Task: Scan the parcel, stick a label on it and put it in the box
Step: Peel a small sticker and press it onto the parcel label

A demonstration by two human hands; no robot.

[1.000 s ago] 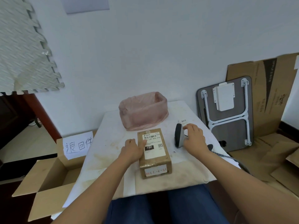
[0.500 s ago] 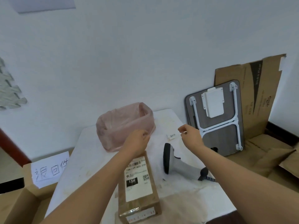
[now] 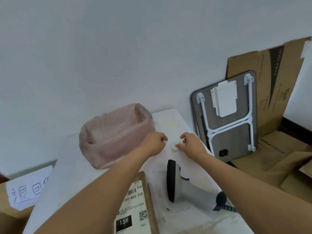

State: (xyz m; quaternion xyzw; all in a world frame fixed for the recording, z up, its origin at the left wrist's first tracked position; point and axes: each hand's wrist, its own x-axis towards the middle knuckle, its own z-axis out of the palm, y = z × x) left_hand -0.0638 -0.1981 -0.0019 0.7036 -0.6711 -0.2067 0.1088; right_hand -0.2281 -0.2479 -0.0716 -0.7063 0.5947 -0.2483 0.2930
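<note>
Parcel, brown cardboard, white printed label

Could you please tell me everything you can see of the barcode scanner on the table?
The barcode scanner lies on its side on the white table, untouched by either hand. Its body looks like light grey plastic, with a dark oval scan face towards the parcel, a dark handle end and a cable leading off right.

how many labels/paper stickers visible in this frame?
3. A large white shipping label on the brown cardboard parcel; a small white sticker label pinched in the right hand; a handwritten white paper sign on the cardboard box at left. More may be hidden.
</note>
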